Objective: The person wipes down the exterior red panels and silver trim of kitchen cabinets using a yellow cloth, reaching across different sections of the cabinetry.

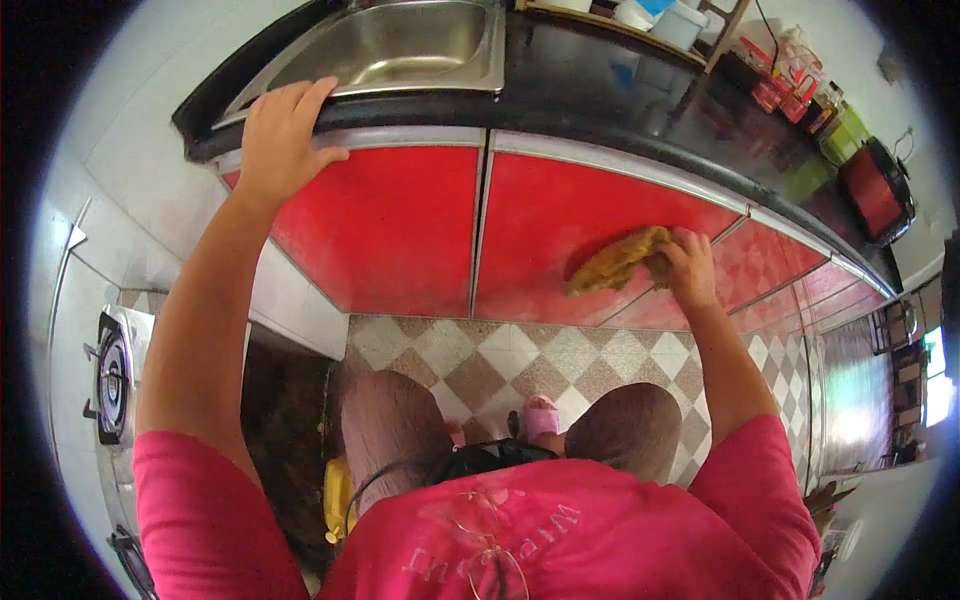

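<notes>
My left hand point(289, 139) rests on the black countertop edge point(405, 110) beside the stainless steel sink point(390, 45). Its fingers lie over the edge, the thumb stands apart, and it holds nothing. At the right, my right hand point(690, 266) grips one end of a yellow-brown cloth point(619, 261). The cloth lies against the glossy red cabinet door point(570, 202), low on its right part. A second red door point(390, 225) is on the left, below the sink; both doors are closed.
A rack with containers point(679, 26) stands on the counter, with bottles point(844, 131) and a red-black appliance point(874, 191) farther right. A gas burner point(114, 375) is at the left. A yellow plastic bottle point(339, 499) stands by my leg on the left. The floor has checkered tiles point(472, 371).
</notes>
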Action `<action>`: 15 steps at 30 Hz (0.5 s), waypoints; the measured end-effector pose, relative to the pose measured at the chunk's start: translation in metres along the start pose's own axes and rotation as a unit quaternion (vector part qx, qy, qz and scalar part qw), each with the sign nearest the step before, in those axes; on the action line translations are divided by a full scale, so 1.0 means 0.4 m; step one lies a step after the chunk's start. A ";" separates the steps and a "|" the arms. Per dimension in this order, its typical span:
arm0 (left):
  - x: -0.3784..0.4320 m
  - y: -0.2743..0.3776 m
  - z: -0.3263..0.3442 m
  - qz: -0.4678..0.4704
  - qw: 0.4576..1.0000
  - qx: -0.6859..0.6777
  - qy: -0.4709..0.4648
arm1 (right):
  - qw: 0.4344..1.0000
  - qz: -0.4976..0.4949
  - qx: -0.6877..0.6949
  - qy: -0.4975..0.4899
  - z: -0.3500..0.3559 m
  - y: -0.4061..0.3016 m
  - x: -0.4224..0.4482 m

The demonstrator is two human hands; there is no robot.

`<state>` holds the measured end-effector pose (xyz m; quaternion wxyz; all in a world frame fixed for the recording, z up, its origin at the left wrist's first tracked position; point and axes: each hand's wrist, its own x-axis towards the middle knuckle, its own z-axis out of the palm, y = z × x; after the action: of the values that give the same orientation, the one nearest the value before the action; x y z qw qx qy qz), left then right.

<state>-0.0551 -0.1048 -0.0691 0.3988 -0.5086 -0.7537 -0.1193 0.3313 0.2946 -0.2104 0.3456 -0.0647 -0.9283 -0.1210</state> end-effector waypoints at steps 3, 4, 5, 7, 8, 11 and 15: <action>-0.005 -0.009 -0.009 0.009 1.000 -0.001 0.004 | 0.959 0.236 0.111 0.108 -0.024 0.064 -0.068; 0.001 0.001 -0.002 0.007 1.000 -0.008 0.009 | 0.913 0.328 0.164 0.177 -0.031 0.118 -0.102; -0.001 0.003 0.003 0.011 1.000 -0.004 0.016 | 0.913 0.332 0.160 0.177 -0.045 0.116 -0.089; -0.007 -0.001 -0.010 0.020 1.000 0.008 0.014 | 0.904 0.350 0.105 0.221 -0.089 0.063 -0.007; -0.009 -0.002 -0.015 0.023 0.999 0.020 0.015 | 0.896 0.343 0.157 0.235 -0.078 0.037 0.025; -0.003 -0.002 -0.011 0.030 0.999 0.014 0.035 | 0.908 0.286 0.137 0.273 -0.039 -0.097 0.140; 0.007 0.004 -0.008 0.023 0.999 0.017 0.019 | 0.934 0.126 0.230 0.244 -0.010 -0.290 0.271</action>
<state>-0.0527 -0.1043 -0.0654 0.4240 -0.5170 -0.7359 -0.1067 0.2286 0.1857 -0.1573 0.5793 -0.0686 -0.8021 0.1280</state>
